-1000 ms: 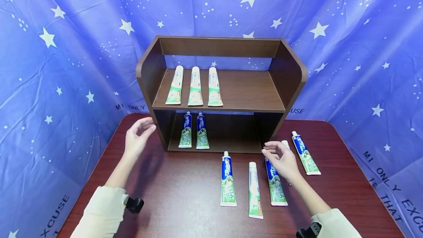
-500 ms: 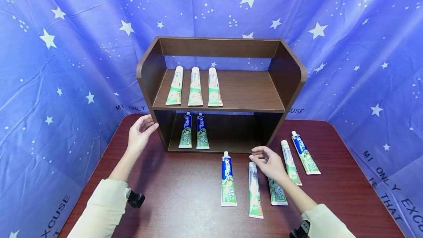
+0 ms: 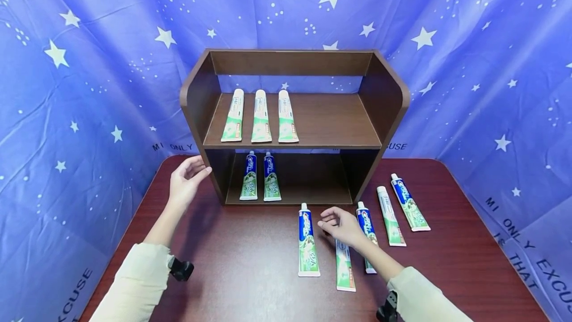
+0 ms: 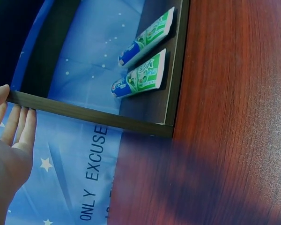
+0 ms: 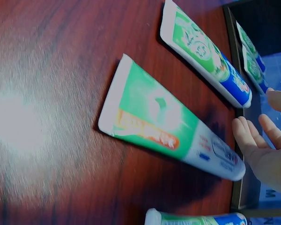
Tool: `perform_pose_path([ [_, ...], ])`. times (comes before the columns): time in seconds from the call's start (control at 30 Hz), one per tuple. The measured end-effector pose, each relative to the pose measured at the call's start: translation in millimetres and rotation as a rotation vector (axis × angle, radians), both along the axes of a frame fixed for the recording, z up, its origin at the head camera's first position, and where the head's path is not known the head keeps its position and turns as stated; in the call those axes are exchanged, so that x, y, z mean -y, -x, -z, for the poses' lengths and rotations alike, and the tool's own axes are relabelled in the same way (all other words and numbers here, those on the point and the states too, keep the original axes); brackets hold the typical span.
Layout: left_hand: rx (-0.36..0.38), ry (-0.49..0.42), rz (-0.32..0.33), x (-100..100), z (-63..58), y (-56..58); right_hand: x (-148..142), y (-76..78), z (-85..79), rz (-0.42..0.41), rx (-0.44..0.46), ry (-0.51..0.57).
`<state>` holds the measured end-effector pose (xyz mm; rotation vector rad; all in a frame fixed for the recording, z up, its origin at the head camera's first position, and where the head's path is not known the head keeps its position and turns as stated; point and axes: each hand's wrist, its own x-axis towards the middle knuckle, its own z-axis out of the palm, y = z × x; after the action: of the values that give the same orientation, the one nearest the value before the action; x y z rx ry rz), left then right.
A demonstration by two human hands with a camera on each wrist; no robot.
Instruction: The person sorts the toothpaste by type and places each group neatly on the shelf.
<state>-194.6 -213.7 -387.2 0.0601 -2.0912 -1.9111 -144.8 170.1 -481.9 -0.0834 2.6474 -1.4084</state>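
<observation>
In the head view my left hand (image 3: 184, 185) is at the left side panel of the brown two-tier shelf (image 3: 292, 147). Its fairly straight fingers touch the panel's outer face, thumb at the front edge, as the left wrist view also shows. My right hand (image 3: 341, 225), holding nothing and loosely bent, hovers over the cap end of a white-and-green toothpaste tube (image 3: 345, 267). Just left of its fingertips lies a blue-and-green toothpaste tube (image 3: 308, 242). Another blue-and-green tube (image 3: 366, 222) is partly hidden behind the right hand and forearm.
Three white-and-green tubes (image 3: 261, 118) lie on the upper tier. Two blue-and-green tubes (image 3: 249, 178) lie on the lower tier, toward its left. Farther right on the table (image 3: 241, 262) are a white-and-green tube (image 3: 391, 217) and a blue-and-green tube (image 3: 409, 203). A starry blue curtain (image 3: 111, 63) surrounds the table.
My right hand has moved left from above the right-hand tubes to the white-and-green tube's cap end, uncovering tubes behind it. My left hand stays at the shelf's side. The tubes have not moved.
</observation>
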Motion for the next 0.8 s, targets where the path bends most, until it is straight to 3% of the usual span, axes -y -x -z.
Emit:
perform_pose_path([
  [0.3, -0.018, -0.016, 0.006, 1.9, 0.0, 0.1, 22.5, -7.2, 9.3, -0.044, 0.039, -0.055],
  [0.5, -0.039, -0.042, 0.009, 3.7, 3.3, 1.5, 36.5, -11.5, 10.7, 0.040, 0.052, -0.071],
  [0.67, -0.058, -0.062, 0.010, 9.4, 15.1, 10.4, 46.6, -11.3, 7.8, 0.118, 0.046, -0.181],
  [0.8, -0.079, -0.058, 0.005, 9.8, 26.4, 16.3, 49.7, -12.8, 5.9, 0.120, 0.041, -0.264],
])
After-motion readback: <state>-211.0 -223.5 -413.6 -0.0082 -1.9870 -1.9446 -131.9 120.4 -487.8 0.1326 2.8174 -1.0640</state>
